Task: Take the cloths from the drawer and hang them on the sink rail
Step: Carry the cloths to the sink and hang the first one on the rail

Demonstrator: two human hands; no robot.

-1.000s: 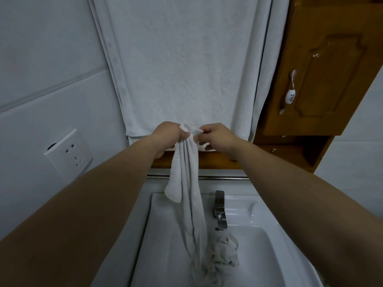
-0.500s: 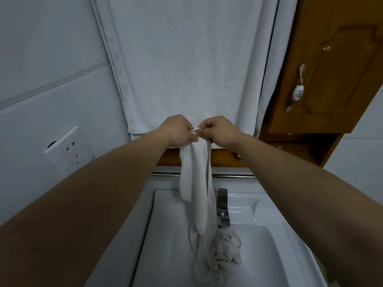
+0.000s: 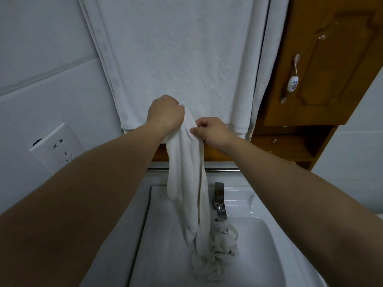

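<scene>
A long white cloth [image 3: 187, 183] hangs from both my hands above the white sink [image 3: 257, 245]. My left hand [image 3: 164, 112] grips its top end, raised higher. A little lower and to the right, my right hand [image 3: 211, 131] pinches its edge. The cloth's lower end trails into the basin, where a crumpled heap of cloth [image 3: 217, 251] lies under the tap. The chrome sink rail [image 3: 221, 170] runs along the wall behind the sink, partly hidden by the hanging cloth.
A large white towel [image 3: 182, 59] hangs on the wall behind my hands. A wooden cabinet [image 3: 331, 69] with a ceramic handle stands at the right. A wall socket [image 3: 55, 147] sits at the left. The metal tap [image 3: 219, 200] stands beside the cloth.
My left hand has risen with the cloth's top end. My right hand has slid down the edge, so the hands are now apart and the cloth is lifted higher.
</scene>
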